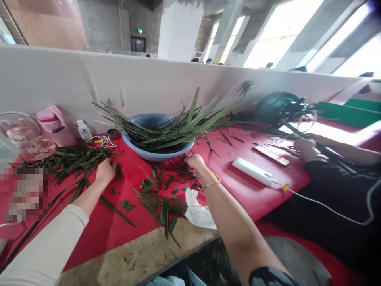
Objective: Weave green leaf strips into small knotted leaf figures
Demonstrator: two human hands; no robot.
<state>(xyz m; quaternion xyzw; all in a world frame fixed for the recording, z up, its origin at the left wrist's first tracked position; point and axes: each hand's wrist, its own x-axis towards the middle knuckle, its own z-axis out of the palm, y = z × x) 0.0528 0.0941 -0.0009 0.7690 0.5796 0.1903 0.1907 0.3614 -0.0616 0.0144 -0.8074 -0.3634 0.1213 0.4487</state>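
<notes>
Left hand (105,171) is pressing down, fingers curled, on the near end of a scattered pile of long dark green leaf strips (68,161) at left-centre of frame; can't tell whether it's actually pinching a strip or just resting on them. Right hand (195,161) is sitting knuckles-up just below the rim of the grey-blue plastic basin (154,155), fingers tucked under among the short cut green leaf pieces (159,194); grip state not readable there either.

Both hands are working on the red-covered worktop (238,190). The basin is holding a bundle of long green leaf blades (175,129) fanning toward upper right. A crumpled white tissue (198,212) is lying just below the right wrist, which is wearing a thin bracelet.

My read on doing it well: pin one strip flat with the left, pull singles rather than clumps, keep offcuts apart from the long stock.

Further out: a white power strip (251,171) with cable at right-centre, a pink lidded jug (56,125) and a white charger with coiled cable (98,140) at upper left. A co-worker's hand (305,147) at the right edge is handling another dark leaf bundle.
</notes>
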